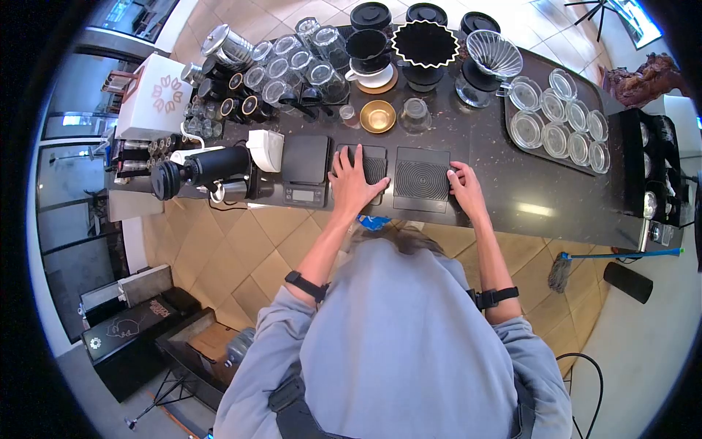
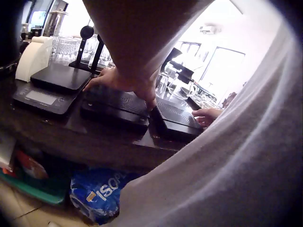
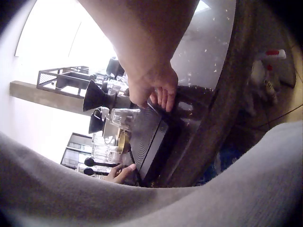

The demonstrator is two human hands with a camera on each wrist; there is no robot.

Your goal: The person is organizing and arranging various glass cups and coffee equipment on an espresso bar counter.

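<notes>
Three flat black scales lie in a row near the counter's front edge. My left hand [image 1: 352, 184] is spread over the middle scale [image 1: 375, 165], fingers and thumb apart; in the left wrist view the hand [image 2: 124, 85] covers the back of that scale [image 2: 116, 108]. At the right edge of the scale with concentric rings [image 1: 422, 180], my right hand [image 1: 468, 192] touches its side with bent fingertips. The right wrist view shows this hand [image 3: 154, 87] at one end of the ringed scale [image 3: 150, 137]. The left scale [image 1: 306, 159] with a display stands untouched.
Behind the scales stand a gold bowl [image 1: 377, 116], an upturned glass [image 1: 416, 115], drippers and many glasses. A tray [image 1: 556, 162] of round glass lids is at the right. A black grinder [image 1: 212, 167] and white container [image 1: 265, 150] stand left.
</notes>
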